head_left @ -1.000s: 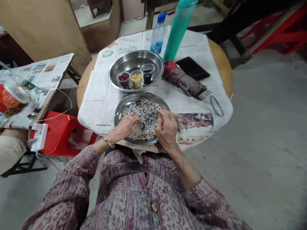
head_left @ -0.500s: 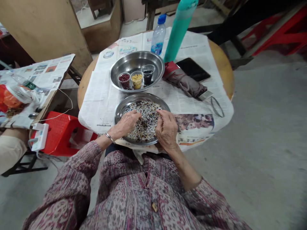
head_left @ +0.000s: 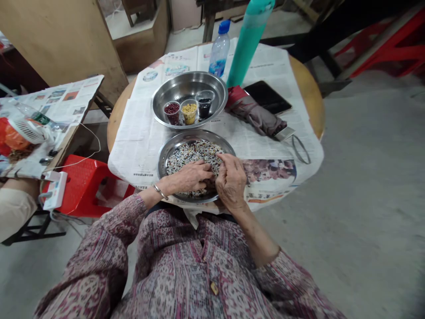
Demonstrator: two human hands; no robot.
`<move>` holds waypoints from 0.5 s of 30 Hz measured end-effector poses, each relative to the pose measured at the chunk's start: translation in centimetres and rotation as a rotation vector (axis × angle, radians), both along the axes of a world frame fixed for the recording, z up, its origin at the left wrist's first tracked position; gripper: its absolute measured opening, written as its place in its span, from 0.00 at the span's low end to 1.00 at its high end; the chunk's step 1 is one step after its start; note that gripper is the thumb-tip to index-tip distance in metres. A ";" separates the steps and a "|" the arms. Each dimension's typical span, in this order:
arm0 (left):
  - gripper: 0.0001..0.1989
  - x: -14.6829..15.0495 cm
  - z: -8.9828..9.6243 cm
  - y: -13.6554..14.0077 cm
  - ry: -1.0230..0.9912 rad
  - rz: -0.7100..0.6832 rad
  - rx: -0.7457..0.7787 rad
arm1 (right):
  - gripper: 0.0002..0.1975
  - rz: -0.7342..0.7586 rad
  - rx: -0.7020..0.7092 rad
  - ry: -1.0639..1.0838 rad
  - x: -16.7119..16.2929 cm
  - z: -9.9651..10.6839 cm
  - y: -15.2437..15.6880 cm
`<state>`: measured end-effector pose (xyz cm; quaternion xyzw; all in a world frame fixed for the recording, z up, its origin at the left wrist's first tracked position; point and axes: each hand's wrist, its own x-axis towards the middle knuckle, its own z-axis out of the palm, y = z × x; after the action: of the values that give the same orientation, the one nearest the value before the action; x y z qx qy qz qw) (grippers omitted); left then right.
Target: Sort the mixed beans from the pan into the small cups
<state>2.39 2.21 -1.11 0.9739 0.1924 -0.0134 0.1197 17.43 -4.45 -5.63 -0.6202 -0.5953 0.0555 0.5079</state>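
Note:
A shallow steel plate (head_left: 161, 165) in front of me holds a spread of mixed white, dark and yellow grains (head_left: 195, 153). My left hand (head_left: 189, 176), with a bracelet at the wrist, reaches over the near part of the plate. Its fingers are bent down and a little apart, with the tips among the grains close to my other hand. Over the plate's right rim, my right hand (head_left: 231, 180) is closed, thumb and fingers curled together. Whatever it may hold is too small to make out.
Behind the plate, a steel basin (head_left: 172, 86) holds cups of red beans (head_left: 172, 113), yellow grains (head_left: 189, 111) and black beans (head_left: 204, 106). A clear bottle (head_left: 219, 51), teal bottle (head_left: 249, 42), folded umbrella (head_left: 255, 113) and black tablet (head_left: 268, 96) are on the newspaper-covered table. A red stool (head_left: 79, 186) stands left.
My left hand has moved right and slightly toward me across the grains, close to my right hand. My right hand has stayed nearly still at the rim.

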 end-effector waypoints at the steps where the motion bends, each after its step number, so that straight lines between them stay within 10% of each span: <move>1: 0.07 -0.6 0.1 0.0 0.001 0.002 -0.002 | 0.19 -0.001 -0.002 -0.001 0.0 0.0 0.0; 10: 0.11 -6.3 0.0 -1.0 -0.160 0.459 0.111 | 0.16 0.050 -0.004 -0.083 0.1 0.0 0.2; 15: 0.11 -6.0 -1.4 -2.6 -0.437 0.588 0.115 | 0.12 0.358 -0.098 -0.243 1.0 1.0 0.0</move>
<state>-3.65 -0.41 -2.55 0.8619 0.4344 0.2408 0.1019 18.44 -4.46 -4.60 -0.5305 -0.7494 0.0986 0.3838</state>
